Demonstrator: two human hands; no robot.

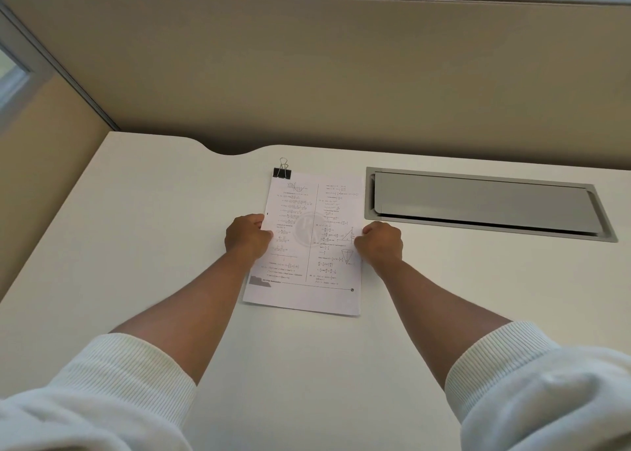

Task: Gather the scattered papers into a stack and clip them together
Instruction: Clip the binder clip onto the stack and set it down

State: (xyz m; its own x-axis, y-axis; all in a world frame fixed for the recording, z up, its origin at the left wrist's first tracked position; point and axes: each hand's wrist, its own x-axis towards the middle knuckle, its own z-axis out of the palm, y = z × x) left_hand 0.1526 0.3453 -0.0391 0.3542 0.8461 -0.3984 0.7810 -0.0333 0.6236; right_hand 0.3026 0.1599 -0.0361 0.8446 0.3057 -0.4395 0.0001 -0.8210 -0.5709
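White ribbed sleeves (102, 392) are seen nearest, pushed up both forearms. Beyond them a pale counter (136, 245) is spread out, backed by a beige partition (307, 75). A grey metal cable hatch (485, 203) is set into the counter, just right of the papers. The papers (307, 245), printed with mathematics, are stacked flat at the counter's middle. The left hand (247, 237) is curled and the stack's left edge is pinched by it; the right edge is gripped likewise by the right hand (379, 242). A black binder clip (282, 172) is fastened on the stack's far left corner.
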